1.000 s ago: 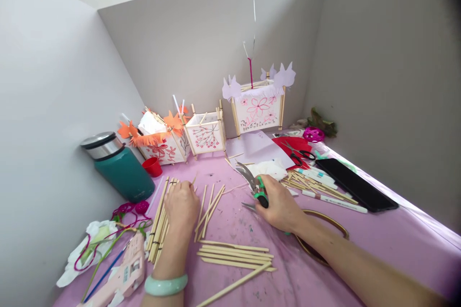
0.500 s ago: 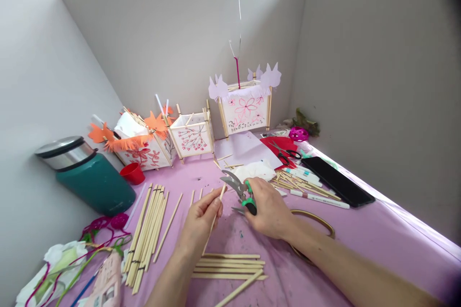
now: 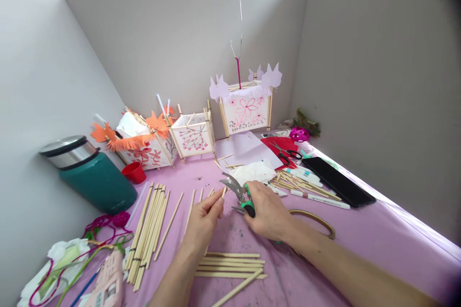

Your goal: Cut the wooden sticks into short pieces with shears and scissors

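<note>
My left hand (image 3: 207, 216) pinches a thin wooden stick (image 3: 224, 192) near its upper end, thumb and fingers closed on it. Green-handled pruning shears (image 3: 236, 187) are gripped in my right hand (image 3: 268, 211). Their blades are beside the stick's tip; whether they touch it I cannot tell. Below my hands lies a row of cut wooden sticks (image 3: 230, 262), with one stick (image 3: 239, 288) slanting across the ends. Left of my left hand are bundled sticks (image 3: 149, 230) tied with dark bands and a single loose stick (image 3: 168, 225).
Three paper lanterns, one with purple cutouts (image 3: 247, 110), stand at the back. A teal bottle (image 3: 97, 182) and red cup (image 3: 134, 172) are left; a pink glue gun (image 3: 108, 280) lies front left. At right are a black phone (image 3: 338, 180), black scissors (image 3: 288, 156) and short sticks (image 3: 302, 183).
The view has shifted slightly. Both hands stay almost in place, with the stick's tip and the shears' blades still close together.
</note>
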`<state>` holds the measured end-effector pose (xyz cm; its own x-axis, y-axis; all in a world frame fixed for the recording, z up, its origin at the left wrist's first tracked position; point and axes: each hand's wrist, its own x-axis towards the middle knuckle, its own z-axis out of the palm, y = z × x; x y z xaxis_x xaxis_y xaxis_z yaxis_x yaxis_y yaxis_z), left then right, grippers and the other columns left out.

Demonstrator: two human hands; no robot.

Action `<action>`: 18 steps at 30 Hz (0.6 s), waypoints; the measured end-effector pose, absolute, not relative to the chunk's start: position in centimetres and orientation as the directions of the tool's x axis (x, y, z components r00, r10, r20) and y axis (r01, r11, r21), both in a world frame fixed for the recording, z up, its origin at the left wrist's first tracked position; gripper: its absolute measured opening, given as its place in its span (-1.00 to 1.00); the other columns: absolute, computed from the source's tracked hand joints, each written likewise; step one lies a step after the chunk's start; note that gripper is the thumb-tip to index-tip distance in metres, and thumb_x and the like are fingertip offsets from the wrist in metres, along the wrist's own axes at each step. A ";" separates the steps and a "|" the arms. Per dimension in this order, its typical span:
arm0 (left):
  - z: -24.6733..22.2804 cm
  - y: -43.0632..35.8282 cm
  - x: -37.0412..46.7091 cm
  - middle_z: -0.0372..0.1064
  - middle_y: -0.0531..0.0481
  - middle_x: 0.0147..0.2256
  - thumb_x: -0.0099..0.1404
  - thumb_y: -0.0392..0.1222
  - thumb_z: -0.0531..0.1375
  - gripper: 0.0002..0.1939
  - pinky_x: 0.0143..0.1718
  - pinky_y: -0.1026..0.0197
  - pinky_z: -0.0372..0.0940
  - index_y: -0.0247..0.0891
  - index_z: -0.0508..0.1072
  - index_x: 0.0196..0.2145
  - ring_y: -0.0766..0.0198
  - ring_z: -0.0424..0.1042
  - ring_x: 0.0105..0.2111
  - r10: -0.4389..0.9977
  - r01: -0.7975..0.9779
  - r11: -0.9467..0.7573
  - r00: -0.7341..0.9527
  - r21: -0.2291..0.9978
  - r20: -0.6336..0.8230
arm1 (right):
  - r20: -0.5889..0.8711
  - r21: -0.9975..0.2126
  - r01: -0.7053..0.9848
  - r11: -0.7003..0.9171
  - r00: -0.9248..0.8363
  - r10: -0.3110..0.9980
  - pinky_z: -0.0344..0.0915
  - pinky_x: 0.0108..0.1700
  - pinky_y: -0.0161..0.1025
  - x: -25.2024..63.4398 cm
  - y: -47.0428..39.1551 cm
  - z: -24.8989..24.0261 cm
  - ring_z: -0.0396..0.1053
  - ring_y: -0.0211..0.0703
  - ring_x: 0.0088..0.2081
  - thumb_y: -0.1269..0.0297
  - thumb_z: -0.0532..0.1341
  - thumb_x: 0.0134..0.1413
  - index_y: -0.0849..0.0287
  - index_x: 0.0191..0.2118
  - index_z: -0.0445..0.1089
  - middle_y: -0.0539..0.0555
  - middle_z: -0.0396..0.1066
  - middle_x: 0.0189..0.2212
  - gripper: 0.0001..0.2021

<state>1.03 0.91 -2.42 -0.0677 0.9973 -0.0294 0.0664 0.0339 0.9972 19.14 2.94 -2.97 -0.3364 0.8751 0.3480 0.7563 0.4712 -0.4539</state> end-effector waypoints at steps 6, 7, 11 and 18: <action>-2.7 1.0 1.0 0.09 0.14 -0.61 0.11 0.07 0.24 -0.42 -0.61 0.31 -0.14 -0.33 0.49 0.01 0.44 -0.04 -0.63 0.997 0.098 0.010 -0.080 0.995 -0.002 | 0.321 -0.465 0.760 0.454 -0.333 0.886 0.13 -0.20 -0.21 19.2 3.1 -2.9 0.23 -0.07 -0.21 0.37 0.19 -0.17 0.12 -0.30 0.13 0.10 0.28 -0.27 -0.74; -2.6 1.0 1.0 0.09 0.14 -0.61 0.11 0.06 0.24 -0.43 -0.61 0.31 -0.14 -0.34 0.50 0.01 0.44 -0.04 -0.63 0.997 0.100 0.009 -0.081 0.995 -0.001 | 0.316 -0.467 0.759 0.454 -0.337 0.887 0.12 -0.21 -0.22 19.1 3.1 -2.8 0.23 -0.07 -0.22 0.36 0.19 -0.17 0.12 -0.30 0.13 0.09 0.28 -0.27 -0.75; -2.2 0.8 1.1 0.07 0.15 -0.61 0.11 0.05 0.24 -0.44 -0.61 0.31 -0.16 -0.36 0.50 -0.01 0.45 -0.05 -0.63 0.996 0.099 0.014 -0.089 0.995 -0.005 | 0.287 -0.469 0.767 0.438 -0.337 0.897 0.10 -0.26 -0.25 19.0 3.3 -2.8 0.24 -0.10 -0.26 0.36 0.19 -0.17 0.12 -0.31 0.13 0.08 0.29 -0.29 -0.75; -2.1 0.9 0.8 0.06 0.16 -0.61 0.10 0.05 0.24 -0.42 -0.60 0.31 -0.16 -0.37 0.50 -0.01 0.44 -0.04 -0.62 0.998 0.083 0.014 -0.067 0.996 -0.008 | 0.257 -0.454 0.789 0.414 -0.328 0.909 0.09 -0.30 -0.26 18.9 3.4 -2.8 0.27 -0.11 -0.30 0.34 0.22 -0.17 0.13 -0.32 0.14 0.08 0.33 -0.33 -0.75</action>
